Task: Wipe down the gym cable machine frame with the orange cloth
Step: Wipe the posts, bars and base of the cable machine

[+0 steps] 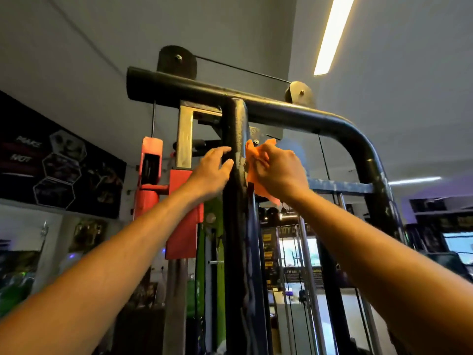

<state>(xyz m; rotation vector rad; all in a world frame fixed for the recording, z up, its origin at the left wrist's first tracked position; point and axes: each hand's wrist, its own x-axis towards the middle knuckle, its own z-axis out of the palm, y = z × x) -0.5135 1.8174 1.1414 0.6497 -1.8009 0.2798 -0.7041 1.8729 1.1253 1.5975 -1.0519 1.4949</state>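
The black cable machine frame has a worn upright post [236, 226] that meets a curved top bar [294, 112] overhead. My right hand [277, 170] grips the crumpled orange cloth [252, 160] and holds it against the right side of the post, just below the joint. A corner of the cloth hangs down under my wrist. My left hand [212, 170] touches the left side of the same post at about the same height, fingers and thumb relaxed around its edge, holding nothing.
Two pulleys [178, 60] [300, 94] with a cable sit on the top bar. A red guard [184, 213] and red bracket [151, 172] stand left of the post, green straps [215, 278] beside it. Chrome guide rods [307, 278] run down at right. Posters cover the left wall.
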